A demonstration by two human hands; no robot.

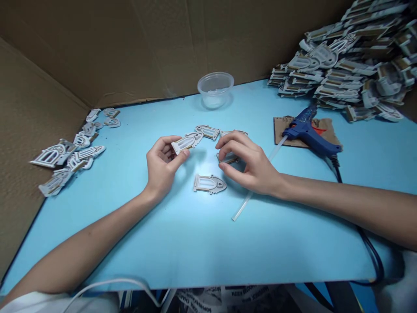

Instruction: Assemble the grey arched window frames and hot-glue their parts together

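My left hand [163,167] pinches a small white arched window piece [184,143] between thumb and fingers, while my right hand [250,163] curls over a second piece [228,158] on the blue desk [208,243], though I cannot tell whether it grips it. Beyond them stands a clear plastic tub [215,89], its contents hard to make out, and a big heap of window pieces [345,69] lies behind the blue glue gun [309,132].
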